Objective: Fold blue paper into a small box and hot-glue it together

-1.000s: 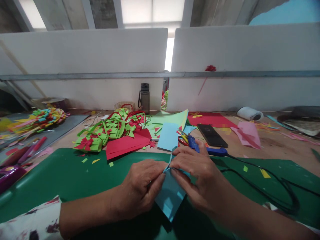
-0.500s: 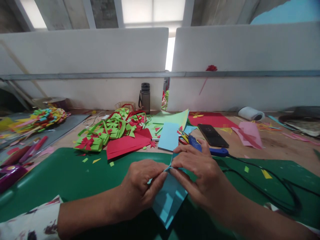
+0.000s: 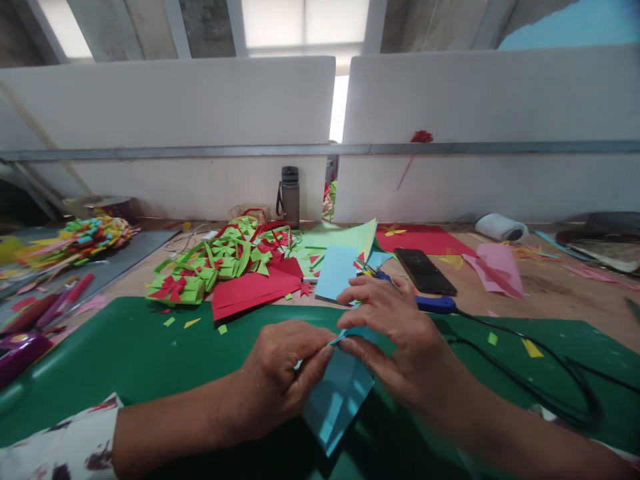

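Observation:
Between my hands is a folded sheet of blue paper (image 3: 337,400), its lower end pointing toward me over a green mat (image 3: 190,360). My left hand (image 3: 287,367) pinches the paper's upper left edge between thumb and fingertips. From the other side, my right hand (image 3: 395,333) grips the upper fold with its thumb below and fingers curved over the top. The fingertips of both hands nearly meet at the crease. Just beyond my right fingers lies another light blue paper piece (image 3: 336,270), and a blue-handled tool (image 3: 436,305) is partly hidden behind that hand.
Green paper gift bags with red bows (image 3: 220,257) are piled left of centre, beside red paper sheets (image 3: 257,290). A dark bottle (image 3: 290,199) stands against the white partition (image 3: 175,100). At right lie a phone (image 3: 425,271), pink paper (image 3: 497,270) and a black cable (image 3: 520,340).
My right fingers have lifted and shifted slightly over the fold, and the paper's upper part bends down more. My left hand keeps its pinch almost in place.

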`<control>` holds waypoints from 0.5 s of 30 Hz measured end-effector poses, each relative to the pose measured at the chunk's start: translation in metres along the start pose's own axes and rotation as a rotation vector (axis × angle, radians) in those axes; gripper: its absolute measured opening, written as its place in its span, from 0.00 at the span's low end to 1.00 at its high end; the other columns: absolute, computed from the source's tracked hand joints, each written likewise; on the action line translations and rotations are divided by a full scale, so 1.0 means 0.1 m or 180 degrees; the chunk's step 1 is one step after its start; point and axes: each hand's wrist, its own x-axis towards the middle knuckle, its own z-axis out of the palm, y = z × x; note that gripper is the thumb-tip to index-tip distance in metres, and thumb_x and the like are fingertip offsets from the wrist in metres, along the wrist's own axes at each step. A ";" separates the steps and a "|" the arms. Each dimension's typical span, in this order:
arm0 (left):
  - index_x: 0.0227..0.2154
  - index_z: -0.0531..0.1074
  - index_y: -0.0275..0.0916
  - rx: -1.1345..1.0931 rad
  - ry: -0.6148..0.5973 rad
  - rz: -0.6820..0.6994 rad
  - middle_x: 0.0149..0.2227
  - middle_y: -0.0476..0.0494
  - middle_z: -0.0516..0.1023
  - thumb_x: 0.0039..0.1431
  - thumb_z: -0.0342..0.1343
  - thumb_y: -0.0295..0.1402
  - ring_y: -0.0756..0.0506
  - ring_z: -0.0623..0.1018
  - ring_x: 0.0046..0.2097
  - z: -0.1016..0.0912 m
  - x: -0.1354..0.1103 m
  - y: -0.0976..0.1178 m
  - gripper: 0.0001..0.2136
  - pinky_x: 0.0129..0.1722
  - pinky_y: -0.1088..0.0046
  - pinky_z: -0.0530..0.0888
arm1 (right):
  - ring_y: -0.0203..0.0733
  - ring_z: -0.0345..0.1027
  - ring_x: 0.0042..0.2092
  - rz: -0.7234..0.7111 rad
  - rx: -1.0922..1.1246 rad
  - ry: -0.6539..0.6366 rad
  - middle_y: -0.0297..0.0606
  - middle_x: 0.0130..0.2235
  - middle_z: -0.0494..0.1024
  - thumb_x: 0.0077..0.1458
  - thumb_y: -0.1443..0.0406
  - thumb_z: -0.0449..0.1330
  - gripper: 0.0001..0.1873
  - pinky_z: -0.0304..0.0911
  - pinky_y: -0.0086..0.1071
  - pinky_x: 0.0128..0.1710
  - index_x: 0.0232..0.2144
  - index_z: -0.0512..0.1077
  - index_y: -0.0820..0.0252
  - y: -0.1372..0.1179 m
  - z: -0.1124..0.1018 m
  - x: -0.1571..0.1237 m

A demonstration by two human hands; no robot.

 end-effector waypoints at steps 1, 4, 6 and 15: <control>0.30 0.71 0.32 0.0004 0.0002 0.0014 0.25 0.45 0.71 0.60 0.46 0.24 0.52 0.69 0.28 0.00 0.01 0.00 0.09 0.31 0.78 0.65 | 0.48 0.62 0.52 0.0026 0.0035 -0.0058 0.37 0.42 0.74 0.52 0.70 0.57 0.04 0.44 0.51 0.53 0.29 0.70 0.55 0.00 0.00 0.00; 0.28 0.70 0.32 0.0040 0.0002 -0.0001 0.23 0.47 0.69 0.60 0.45 0.24 0.52 0.67 0.27 -0.01 0.03 0.00 0.09 0.29 0.79 0.64 | 0.48 0.61 0.53 0.0048 0.0155 -0.0190 0.35 0.42 0.75 0.52 0.70 0.57 0.05 0.42 0.53 0.54 0.28 0.71 0.54 0.02 0.02 0.00; 0.27 0.70 0.33 0.0087 0.0010 -0.0015 0.22 0.48 0.68 0.60 0.45 0.25 0.53 0.66 0.26 -0.01 0.03 0.00 0.10 0.28 0.79 0.63 | 0.48 0.61 0.53 0.0019 0.0223 -0.0212 0.35 0.42 0.75 0.52 0.70 0.57 0.05 0.42 0.54 0.55 0.28 0.71 0.55 0.02 0.03 0.00; 0.36 0.73 0.34 -0.0080 0.0559 -0.0413 0.30 0.45 0.79 0.52 0.57 0.26 0.50 0.77 0.30 -0.01 0.02 0.02 0.07 0.31 0.80 0.71 | 0.42 0.67 0.46 -0.0043 0.0323 -0.0221 0.34 0.35 0.76 0.57 0.70 0.52 0.06 0.51 0.43 0.52 0.30 0.67 0.56 -0.01 -0.03 0.04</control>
